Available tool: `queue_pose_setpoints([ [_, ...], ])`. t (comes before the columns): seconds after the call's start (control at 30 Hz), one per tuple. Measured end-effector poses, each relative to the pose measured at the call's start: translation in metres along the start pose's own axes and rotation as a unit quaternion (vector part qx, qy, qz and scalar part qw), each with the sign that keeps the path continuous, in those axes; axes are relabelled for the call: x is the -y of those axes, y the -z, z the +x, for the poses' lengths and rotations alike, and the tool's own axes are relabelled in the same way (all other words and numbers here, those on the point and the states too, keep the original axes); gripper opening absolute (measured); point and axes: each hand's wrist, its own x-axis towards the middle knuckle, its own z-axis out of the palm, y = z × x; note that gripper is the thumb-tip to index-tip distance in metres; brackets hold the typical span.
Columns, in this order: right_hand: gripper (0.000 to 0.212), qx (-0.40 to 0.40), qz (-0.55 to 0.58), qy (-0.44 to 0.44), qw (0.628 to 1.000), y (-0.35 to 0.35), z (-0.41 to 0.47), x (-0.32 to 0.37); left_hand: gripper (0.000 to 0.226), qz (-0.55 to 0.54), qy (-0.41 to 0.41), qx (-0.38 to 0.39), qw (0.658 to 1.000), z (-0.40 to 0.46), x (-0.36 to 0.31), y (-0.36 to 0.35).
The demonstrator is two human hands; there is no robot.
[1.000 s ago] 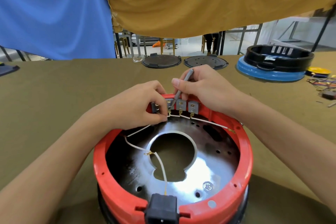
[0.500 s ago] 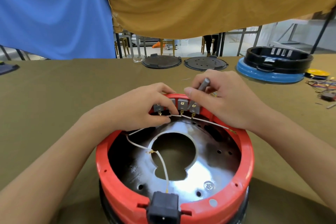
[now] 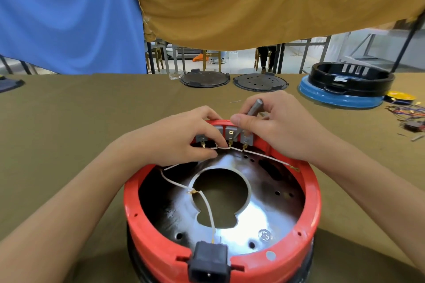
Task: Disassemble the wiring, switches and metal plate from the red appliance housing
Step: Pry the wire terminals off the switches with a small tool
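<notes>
Red housing (image 3: 308, 193) sits upside-down on the olive bench (image 3: 69, 126), near edge, its open side facing up; metal plate (image 3: 259, 216) with a keyhole-shaped cutout lies inside it. Row of grey switches (image 3: 230, 132) is mounted on the far inner wall, brass terminals below them, white wires (image 3: 208, 207) running from there across the plate to the black power socket (image 3: 208, 262) clipped in the near rim. Against half a second ago: housing, plate and wires lie the same; the grey tool (image 3: 254, 109) in the right hand now stands steeper, its butt end raised clear above the knuckles, tip down among the right-hand switches; left hand has barely shifted. Right hand (image 3: 280, 126): grip closed on the tool's shaft, thumb along the near side, fingers curled behind it. Left hand (image 3: 181, 135): fingers curled over the far rim onto the left switches, thumb and forefinger pinching the white wire just below the terminals. Farther back on the bench: two dark round discs (image 3: 204, 79) side by side, a black ring stacked on a blue base (image 3: 340, 96) at right, loose coloured wires (image 3: 407, 110) at the right edge. Blue cloth (image 3: 69, 14) and mustard cloth (image 3: 264, 0) hang behind.
</notes>
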Motion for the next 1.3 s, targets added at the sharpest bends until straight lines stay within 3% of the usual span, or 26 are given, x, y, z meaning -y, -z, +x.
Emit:
queue_pose_setpoints([
  [0.27, 0.032, -0.001, 0.065, -0.075, 0.995, -0.002, 0.008, -0.001, 0.021, -0.008, 0.003, 0.001, 1.000, 0.000, -0.002, 0.001],
  [0.53, 0.023, -0.031, -0.023, 0.014, 0.999, -0.003, -0.004, 0.004, 0.019, -0.010, 0.008, -0.003, 1.000, 0.001, -0.001, 0.001],
  [1.03, 0.034, -0.021, 0.062, -0.087, 0.994, -0.004, 0.016, -0.004, 0.020, -0.026, 0.006, -0.001, 1.000, 0.001, -0.002, 0.001],
  [1.3, 0.030, -0.031, -0.011, -0.024, 0.999, -0.006, 0.003, 0.004, 0.019, -0.016, 0.007, -0.004, 1.000, 0.001, -0.002, 0.001],
])
